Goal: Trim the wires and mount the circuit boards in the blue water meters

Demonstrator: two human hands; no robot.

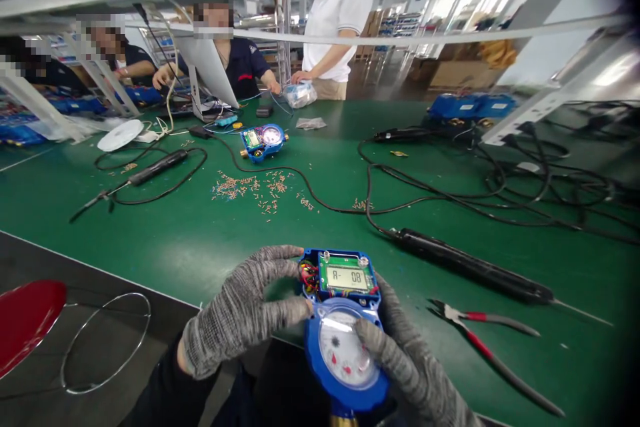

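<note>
The right hand (415, 363) grips a blue meter (345, 350) pointing near to far; the left hand (233, 310), fingers parted, touches its left edge.

Meter's brass fitting (344, 421) cut off by the lower edge; background shelves (400, 25) blurred.

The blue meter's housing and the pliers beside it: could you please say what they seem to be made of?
The housing looks like moulded plastic, given its smooth, even sheen, though painted metal is possible. The pliers' head looks like bare metal, being silvery and shiny; the red and dark handles look plastic- or rubber-coated.
</note>
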